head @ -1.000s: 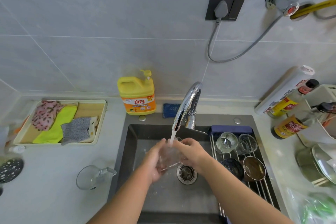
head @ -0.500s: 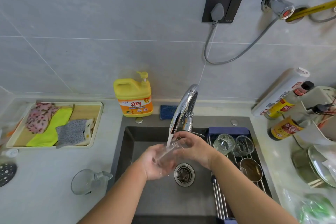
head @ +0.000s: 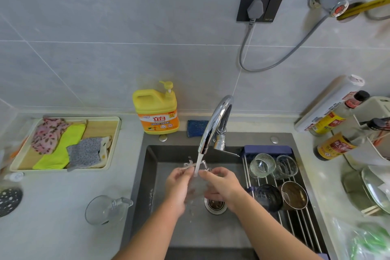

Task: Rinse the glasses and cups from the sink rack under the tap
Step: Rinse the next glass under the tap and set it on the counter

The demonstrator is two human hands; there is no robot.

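At centre frame, above the sink drain, my left grip (head: 177,188) and right grip (head: 221,186) both curl round a clear glass (head: 197,188) under the tap (head: 215,120). I should turn it slowly so water sweeps the inside and rim. Wet, smooth glass is probably slippery, so I should hold firmly. On the steel-rod sink rack (head: 295,224), right of centre, lie a ribbed glass (head: 262,164), a plain glass (head: 287,167), a dark cup (head: 268,197) and a shiny metal cup (head: 294,195).

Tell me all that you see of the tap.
The tap is shiny chrome, with a curved spout arching forward over the sink. It stands at the sink's back edge; a thin lever points right near its base. It is running: a white stream falls onto the glass that the left hand and right hand hold. No hand touches it.
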